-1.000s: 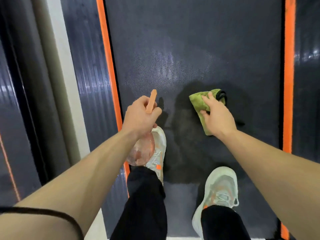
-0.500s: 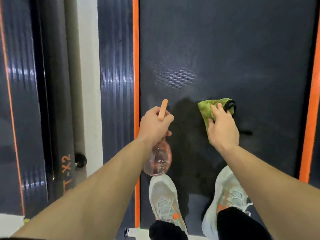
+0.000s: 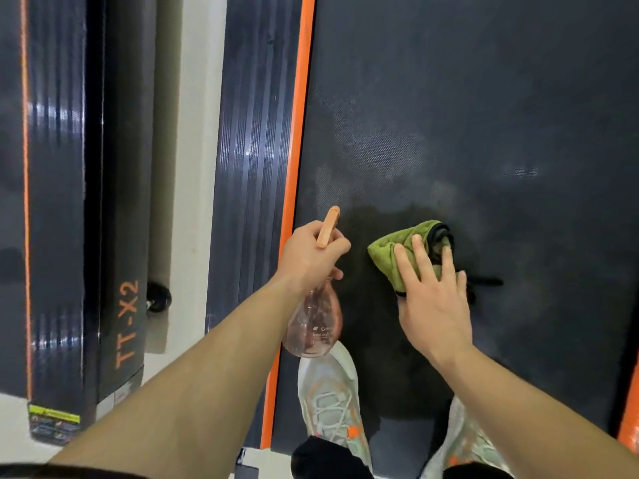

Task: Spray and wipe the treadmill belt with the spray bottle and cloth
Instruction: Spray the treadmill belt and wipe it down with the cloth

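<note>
The dark textured treadmill belt (image 3: 484,115) fills the middle and right, with pale damp patches near its centre. My left hand (image 3: 311,254) grips the neck of a clear pinkish spray bottle (image 3: 314,323) with an orange trigger head, held over the belt's left edge. My right hand (image 3: 432,295) lies flat, fingers spread, pressing a folded green cloth (image 3: 397,254) with black trim onto the belt. Part of the cloth is hidden under the hand.
Orange stripes (image 3: 297,167) border the belt, with a ribbed side rail (image 3: 256,167) to the left. A second treadmill (image 3: 114,202) marked TT-X2 stands further left across a pale floor strip. My two light sneakers (image 3: 328,402) stand on the belt's near end.
The view has shifted, so the belt sits further right. My right hand's fingers have spread flatter over the cloth. The bottle stays in my left hand.
</note>
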`<state>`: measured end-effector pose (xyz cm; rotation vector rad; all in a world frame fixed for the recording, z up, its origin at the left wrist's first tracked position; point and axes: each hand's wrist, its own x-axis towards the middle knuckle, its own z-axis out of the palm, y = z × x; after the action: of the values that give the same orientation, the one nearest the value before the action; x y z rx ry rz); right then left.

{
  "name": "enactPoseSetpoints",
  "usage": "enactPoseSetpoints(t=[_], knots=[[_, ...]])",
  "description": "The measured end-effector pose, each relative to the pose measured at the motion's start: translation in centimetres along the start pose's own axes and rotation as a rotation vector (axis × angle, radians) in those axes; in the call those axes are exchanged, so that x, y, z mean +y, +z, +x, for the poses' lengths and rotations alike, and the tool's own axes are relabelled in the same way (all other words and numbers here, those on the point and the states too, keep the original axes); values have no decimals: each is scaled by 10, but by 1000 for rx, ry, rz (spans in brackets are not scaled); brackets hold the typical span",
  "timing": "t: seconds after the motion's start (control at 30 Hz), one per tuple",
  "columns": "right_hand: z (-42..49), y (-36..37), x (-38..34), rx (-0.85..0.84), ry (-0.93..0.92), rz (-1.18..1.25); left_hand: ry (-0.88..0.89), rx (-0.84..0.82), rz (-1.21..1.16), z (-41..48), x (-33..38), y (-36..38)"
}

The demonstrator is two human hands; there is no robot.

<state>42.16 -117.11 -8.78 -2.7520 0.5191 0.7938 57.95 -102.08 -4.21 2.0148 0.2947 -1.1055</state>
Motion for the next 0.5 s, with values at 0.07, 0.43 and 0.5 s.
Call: enactPoseSetpoints(t=[0.07,0.43,0.5], knots=[[0,0,4,1,-19,5,-30,55,15,-3,-7,-1],[-15,14,4,84,69,65,-121,-103,-72,-30,-24,-4],[-28,23,11,98,227,118,-83,-132,-6,-31,-21,3]])
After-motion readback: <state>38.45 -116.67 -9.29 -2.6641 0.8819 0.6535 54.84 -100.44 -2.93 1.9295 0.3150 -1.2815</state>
